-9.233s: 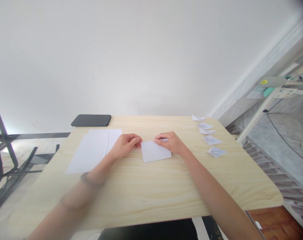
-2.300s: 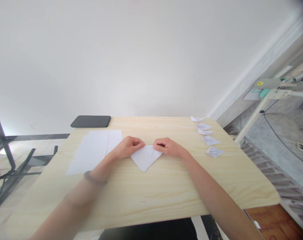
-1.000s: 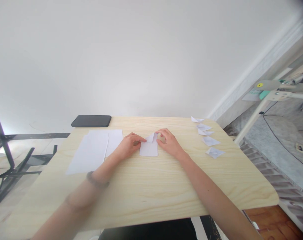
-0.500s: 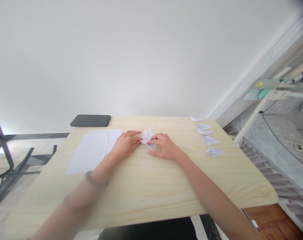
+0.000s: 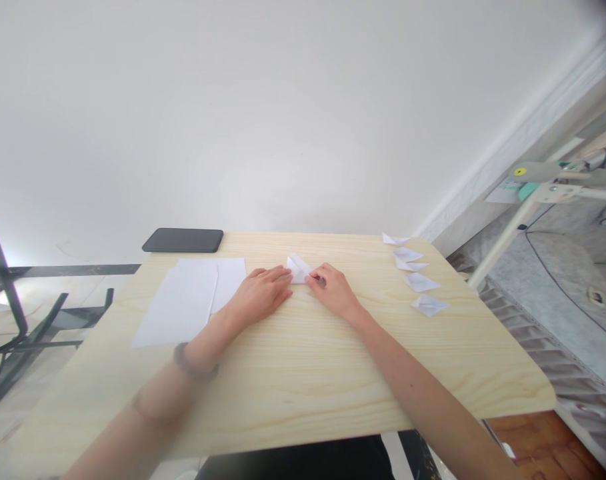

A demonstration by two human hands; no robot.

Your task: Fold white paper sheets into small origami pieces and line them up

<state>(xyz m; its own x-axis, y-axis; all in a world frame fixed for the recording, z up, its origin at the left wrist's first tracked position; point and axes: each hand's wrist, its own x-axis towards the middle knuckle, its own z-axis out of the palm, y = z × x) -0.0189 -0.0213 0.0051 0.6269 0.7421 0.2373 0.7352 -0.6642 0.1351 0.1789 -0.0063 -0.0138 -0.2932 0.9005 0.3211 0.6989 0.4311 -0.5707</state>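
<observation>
While left hand rests, fingers extended, on left edge of paper, right hand pinches its right corner. Paper on table between hands, part-folded; folded pieces at right done; sheets at left unfolded.

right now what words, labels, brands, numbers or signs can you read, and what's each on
No text is readable.
Yellow disc on the grey bar: small dark mark, unreadable.
Pale sheet below it: any print too blurred to read.
Folded paper between left hand and right hand: no lettering visible.
Loose sheets, black phone: none visible.
</observation>
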